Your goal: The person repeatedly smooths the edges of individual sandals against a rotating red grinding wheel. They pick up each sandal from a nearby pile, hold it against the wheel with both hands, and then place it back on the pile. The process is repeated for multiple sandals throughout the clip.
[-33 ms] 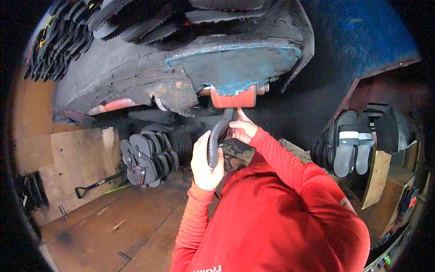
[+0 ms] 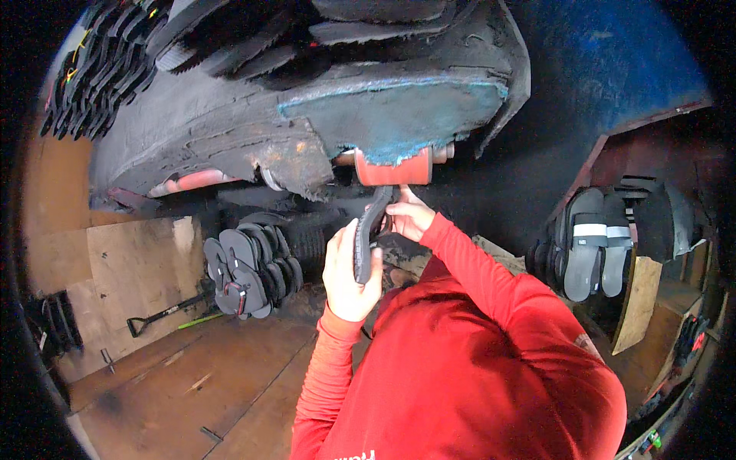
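Left hand and right hand grasp a dark sole by the red roller

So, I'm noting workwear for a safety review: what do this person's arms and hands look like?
Long sleeves, red and wrinkled, cover the left arm and right arm to about the wrists, matching the red top. The left hand and right hand are bare, with no gloves over the fingers.

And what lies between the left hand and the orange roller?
In the head view, the dark sandal sole: the left hand grips its lower end, and its upper end sits just under the orange roller. Contact there is unclear.
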`<action>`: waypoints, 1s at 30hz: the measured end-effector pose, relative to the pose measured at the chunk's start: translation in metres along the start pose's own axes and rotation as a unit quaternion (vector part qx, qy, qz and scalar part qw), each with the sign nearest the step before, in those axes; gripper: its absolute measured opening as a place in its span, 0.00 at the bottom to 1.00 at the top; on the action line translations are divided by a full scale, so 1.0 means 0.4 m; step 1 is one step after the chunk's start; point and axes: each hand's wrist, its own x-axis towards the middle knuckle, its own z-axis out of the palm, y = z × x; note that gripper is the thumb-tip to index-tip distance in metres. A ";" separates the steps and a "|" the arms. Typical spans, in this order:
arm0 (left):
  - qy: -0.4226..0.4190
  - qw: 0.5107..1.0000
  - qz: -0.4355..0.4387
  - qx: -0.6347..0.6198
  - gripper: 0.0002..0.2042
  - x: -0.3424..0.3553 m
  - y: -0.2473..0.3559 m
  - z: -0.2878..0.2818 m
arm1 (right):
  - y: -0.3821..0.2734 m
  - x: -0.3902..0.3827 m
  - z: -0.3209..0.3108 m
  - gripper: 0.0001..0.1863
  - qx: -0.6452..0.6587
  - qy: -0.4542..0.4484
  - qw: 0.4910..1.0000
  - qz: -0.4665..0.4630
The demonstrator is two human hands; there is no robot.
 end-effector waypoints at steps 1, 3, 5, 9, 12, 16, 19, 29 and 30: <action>0.012 0.999 0.037 -0.002 0.21 0.017 0.002 0.008 | -0.011 0.019 -0.006 0.33 -0.001 -0.017 1.000 0.015; -0.007 1.000 0.011 0.022 0.21 0.049 0.003 0.027 | -0.028 0.030 -0.013 0.23 0.014 -0.029 0.999 0.032; -0.004 0.999 0.040 0.010 0.20 0.084 0.009 0.050 | -0.044 0.011 -0.014 0.25 0.020 -0.012 0.999 0.028; -0.082 0.990 -0.087 -0.073 0.17 0.145 0.057 0.085 | -0.084 -0.058 -0.011 0.27 0.022 0.116 0.990 0.074; -0.062 0.992 -0.075 -0.080 0.18 0.141 0.106 0.038 | -0.096 -0.070 0.023 0.30 -0.016 0.120 0.991 0.060; -0.020 0.992 -0.119 -0.035 0.19 0.118 0.127 -0.024 | -0.085 -0.057 0.092 0.38 0.037 0.037 0.997 0.061; -0.056 0.992 -0.102 -0.047 0.19 0.127 0.121 -0.035 | -0.096 -0.054 0.123 0.34 0.042 0.120 0.989 0.075; -0.061 0.993 -0.078 -0.057 0.23 0.070 0.122 -0.104 | -0.076 -0.074 0.167 0.42 0.028 0.095 0.994 0.042; -0.063 0.994 -0.074 -0.053 0.23 0.061 0.130 -0.116 | -0.074 -0.077 0.176 0.44 0.046 0.088 0.994 0.035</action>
